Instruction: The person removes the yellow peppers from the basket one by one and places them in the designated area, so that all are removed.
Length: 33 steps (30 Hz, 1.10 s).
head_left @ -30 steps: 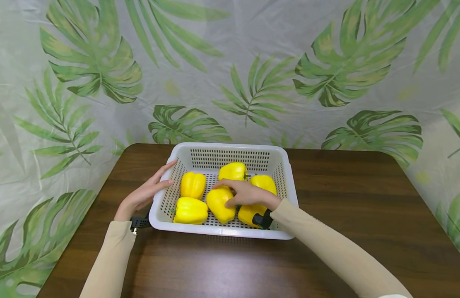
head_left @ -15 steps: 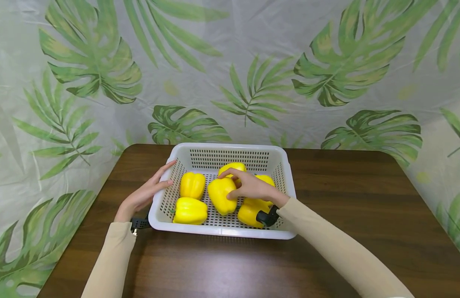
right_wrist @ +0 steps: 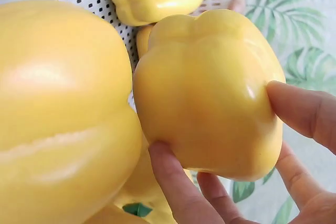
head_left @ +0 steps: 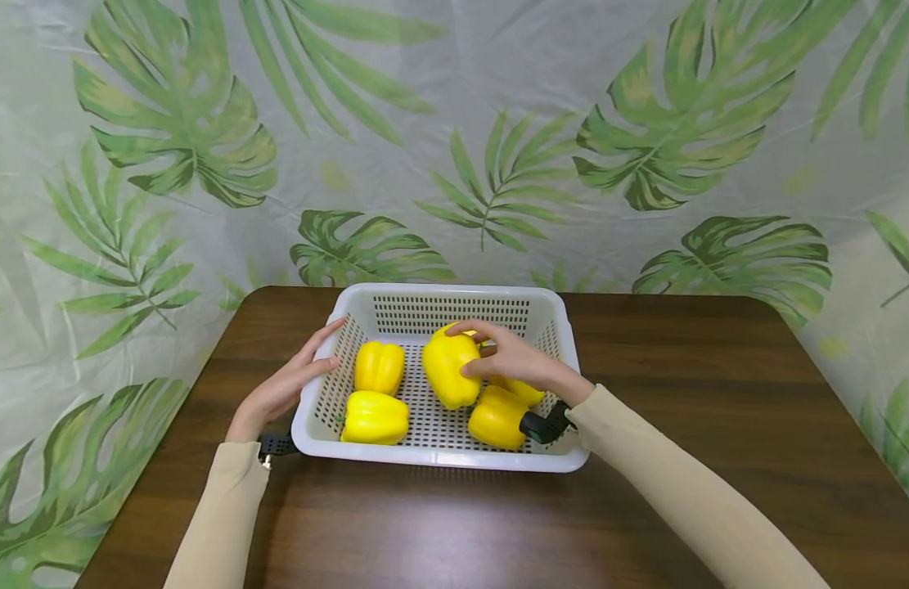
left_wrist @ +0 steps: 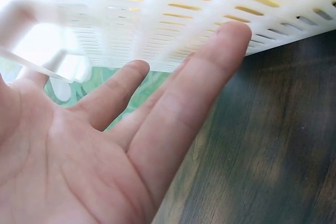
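Observation:
My right hand [head_left: 513, 357] grips a yellow bell pepper [head_left: 447, 372] between thumb and fingers, over the middle of a white perforated plastic basket [head_left: 435, 459]. In the right wrist view the pepper [right_wrist: 210, 93] is tilted, with the thumb on one side and fingertips on the other. The left hand [head_left: 281, 388] touches the basket's left side, its fingers straight along the outer wall and the thumb at the rim. Two yellow bell peppers lie at the basket's left, one behind [head_left: 379, 368] and one in front [head_left: 375, 418]. Another pepper [head_left: 497, 420] lies under the right wrist.
Partly hidden by the right hand, a further pepper [head_left: 526, 393] lies at the basket's right. One at the back is mostly covered by the held pepper. The basket stands on a dark wooden table [head_left: 682, 384], with a leaf-patterned cloth [head_left: 535, 147] hanging behind.
The right hand has lifted the middle front pepper and carried it towards the back and slightly right. My left hand stays at the basket's left side.

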### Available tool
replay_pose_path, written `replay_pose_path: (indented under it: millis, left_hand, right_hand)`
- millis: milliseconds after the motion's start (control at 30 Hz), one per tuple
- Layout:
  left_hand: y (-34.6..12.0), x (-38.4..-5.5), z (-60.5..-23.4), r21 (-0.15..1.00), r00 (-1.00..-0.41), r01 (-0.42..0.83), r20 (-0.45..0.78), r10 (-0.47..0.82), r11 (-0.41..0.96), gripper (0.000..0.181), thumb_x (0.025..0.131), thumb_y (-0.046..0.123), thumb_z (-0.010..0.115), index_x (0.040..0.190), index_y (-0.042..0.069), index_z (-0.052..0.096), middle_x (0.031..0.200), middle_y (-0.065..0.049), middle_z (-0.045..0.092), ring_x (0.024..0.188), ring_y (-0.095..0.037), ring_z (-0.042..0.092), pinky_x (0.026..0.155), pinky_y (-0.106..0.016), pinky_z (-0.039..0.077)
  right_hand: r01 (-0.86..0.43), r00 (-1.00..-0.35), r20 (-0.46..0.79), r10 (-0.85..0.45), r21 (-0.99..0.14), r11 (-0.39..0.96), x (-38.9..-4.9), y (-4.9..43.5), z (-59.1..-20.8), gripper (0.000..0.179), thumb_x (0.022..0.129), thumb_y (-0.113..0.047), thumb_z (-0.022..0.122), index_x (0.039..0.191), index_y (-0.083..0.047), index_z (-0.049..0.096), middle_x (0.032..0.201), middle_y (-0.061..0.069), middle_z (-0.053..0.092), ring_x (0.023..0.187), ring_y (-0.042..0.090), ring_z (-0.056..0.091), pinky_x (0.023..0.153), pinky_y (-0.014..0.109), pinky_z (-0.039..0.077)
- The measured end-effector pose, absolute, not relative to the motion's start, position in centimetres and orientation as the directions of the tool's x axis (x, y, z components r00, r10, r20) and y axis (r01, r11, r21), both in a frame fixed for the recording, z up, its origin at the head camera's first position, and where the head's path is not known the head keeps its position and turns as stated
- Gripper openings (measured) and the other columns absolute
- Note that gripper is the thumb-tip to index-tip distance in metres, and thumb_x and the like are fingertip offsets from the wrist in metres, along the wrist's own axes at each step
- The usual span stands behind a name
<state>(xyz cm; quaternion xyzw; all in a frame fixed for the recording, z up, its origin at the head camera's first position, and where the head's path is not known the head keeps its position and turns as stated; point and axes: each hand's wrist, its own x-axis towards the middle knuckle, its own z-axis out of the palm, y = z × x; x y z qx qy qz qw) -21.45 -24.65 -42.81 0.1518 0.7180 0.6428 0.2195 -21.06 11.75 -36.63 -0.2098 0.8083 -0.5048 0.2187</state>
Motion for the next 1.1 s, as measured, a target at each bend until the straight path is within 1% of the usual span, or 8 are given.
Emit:
replay_pose_path:
  millis: [133, 233, 400, 500, 667, 767, 900, 1100]
  left_hand:
    - [-24.7, -21.4, -42.8, 0.99, -0.861, -0.059, -0.115, 0.496, 0.127, 0.064, 0.101, 0.019, 0.044, 0.153, 0.032, 0.008, 0.156, -0.015, 0.003, 0.127, -0.054, 0.03, 0.08, -0.061, 0.046]
    - [-24.6, -21.4, -42.8, 0.989, -0.863, -0.061, -0.119, 0.49, 0.133, 0.064, 0.101, 0.019, 0.044, 0.153, 0.032, 0.008, 0.156, -0.014, 0.002, 0.127, -0.054, 0.03, 0.08, -0.061, 0.046]
    - [-24.6, -21.3, -42.9, 0.988, -0.867, -0.064, -0.126, 0.482, 0.143, 0.064, 0.101, 0.019, 0.044, 0.153, 0.031, 0.008, 0.156, -0.015, 0.002, 0.126, -0.055, 0.029, 0.078, -0.061, 0.047]
    - [-24.6, -21.2, -42.9, 0.988, -0.867, -0.063, -0.123, 0.482, 0.139, 0.064, 0.101, 0.019, 0.043, 0.153, 0.031, 0.008, 0.156, -0.015, 0.002, 0.126, -0.055, 0.029, 0.078, -0.061, 0.047]
    - [-24.6, -21.2, -43.0, 0.99, -0.867, -0.063, -0.117, 0.484, 0.127, 0.063, 0.102, 0.019, 0.043, 0.153, 0.031, 0.009, 0.155, -0.016, 0.002, 0.126, -0.055, 0.028, 0.078, -0.061, 0.047]
    - [-24.6, -21.2, -43.1, 0.991, -0.866, -0.064, -0.116, 0.486, 0.122, 0.063, 0.102, 0.02, 0.043, 0.153, 0.031, 0.008, 0.155, -0.016, 0.002, 0.126, -0.055, 0.028, 0.078, -0.061, 0.047]
    - [-24.6, -21.1, -43.1, 0.991, -0.866, -0.062, -0.113, 0.486, 0.12, 0.063, 0.102, 0.02, 0.043, 0.153, 0.031, 0.009, 0.155, -0.016, 0.003, 0.126, -0.055, 0.028, 0.078, -0.061, 0.047]
    - [-24.5, -21.1, -43.0, 0.991, -0.868, -0.062, -0.113, 0.484, 0.12, 0.062, 0.102, 0.02, 0.043, 0.153, 0.03, 0.009, 0.155, -0.017, 0.003, 0.126, -0.055, 0.028, 0.078, -0.061, 0.046]
  right_hand:
    - [-0.088, -0.818, -0.147, -0.556, -0.924, 0.373, -20.9, 12.2, -36.4, 0.053, 0.086, -0.013, 0.066, 0.137, -0.012, 0.049, 0.137, 0.017, 0.04, 0.114, 0.038, 0.043, 0.084, 0.048, 0.048]
    - [-0.076, -0.819, -0.148, -0.555, -0.93, 0.36, -20.8, 12.8, -36.0, 0.055, 0.086, -0.012, 0.065, 0.138, -0.012, 0.048, 0.14, 0.018, 0.036, 0.115, 0.04, 0.045, 0.084, 0.048, 0.048]
    - [-0.083, -0.818, -0.124, -0.562, -0.941, 0.328, -20.7, 13.7, -35.7, 0.056, 0.088, -0.012, 0.063, 0.14, -0.012, 0.045, 0.14, 0.018, 0.037, 0.112, 0.04, 0.05, 0.083, 0.046, 0.05]
    - [-0.082, -0.819, -0.111, -0.563, -0.949, 0.306, -20.7, 14.4, -35.5, 0.056, 0.088, -0.012, 0.062, 0.141, -0.012, 0.044, 0.14, 0.018, 0.037, 0.111, 0.039, 0.05, 0.084, 0.046, 0.049]
    - [-0.061, -0.833, -0.114, -0.541, -0.954, 0.294, -20.6, 15.7, -35.0, 0.057, 0.091, -0.014, 0.062, 0.144, -0.014, 0.041, 0.141, 0.018, 0.033, 0.116, 0.04, 0.047, 0.088, 0.047, 0.047]
    - [-0.069, -0.847, -0.106, -0.52, -0.949, 0.306, -20.5, 16.6, -34.8, 0.056, 0.092, -0.017, 0.062, 0.144, -0.016, 0.04, 0.142, 0.017, 0.031, 0.119, 0.04, 0.045, 0.089, 0.048, 0.047]
    - [-0.076, -0.869, -0.097, -0.485, -0.943, 0.325, -20.5, 17.7, -34.4, 0.056, 0.092, -0.02, 0.063, 0.143, -0.018, 0.042, 0.141, 0.016, 0.033, 0.118, 0.04, 0.046, 0.088, 0.05, 0.047]
    - [-0.08, -0.885, -0.075, -0.459, -0.947, 0.31, -20.5, 19.5, -34.1, 0.056, 0.092, -0.019, 0.063, 0.143, -0.016, 0.041, 0.139, 0.018, 0.037, 0.116, 0.039, 0.05, 0.088, 0.05, 0.047]
